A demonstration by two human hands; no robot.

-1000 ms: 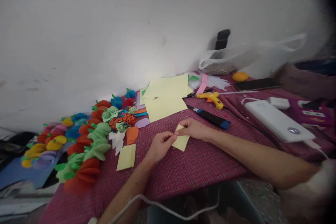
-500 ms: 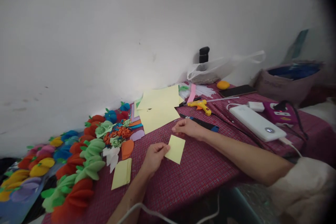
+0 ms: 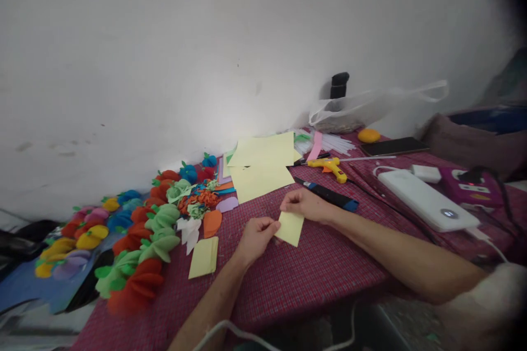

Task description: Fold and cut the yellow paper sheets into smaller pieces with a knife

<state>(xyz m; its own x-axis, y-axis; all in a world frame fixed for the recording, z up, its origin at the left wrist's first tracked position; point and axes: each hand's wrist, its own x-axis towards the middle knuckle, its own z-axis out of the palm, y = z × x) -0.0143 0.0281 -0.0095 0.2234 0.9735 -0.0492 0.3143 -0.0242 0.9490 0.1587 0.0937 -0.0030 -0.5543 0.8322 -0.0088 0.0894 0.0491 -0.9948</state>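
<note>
Between my hands, above the checked tablecloth, is a small pale yellow paper piece (image 3: 290, 229). My left hand (image 3: 258, 238) pinches its left edge between thumb and fingers. At its upper edge, the fingers of my right hand (image 3: 303, 204) are closed on the same paper. Left of my left hand lies a folded yellow paper stack (image 3: 203, 258), beside an orange cut paper shape (image 3: 212, 223). Large pale yellow sheets (image 3: 263, 175) lie beyond my hands. A dark cutter-like tool with a blue end (image 3: 329, 195) rests just behind my right wrist.
Colourful paper fruit shapes (image 3: 154, 236) crowd the left side, with crumpled paper scraps (image 3: 200, 201) alongside. On the right are a yellow glue gun (image 3: 329, 166), a white power bank (image 3: 426, 200) and a purple power strip (image 3: 469, 186). A plastic bag (image 3: 354, 112) stands by the wall.
My right hand has come down onto the upper edge of the yellow paper, which only my left hand held before. The view has shifted, so the table's things appear further right.
</note>
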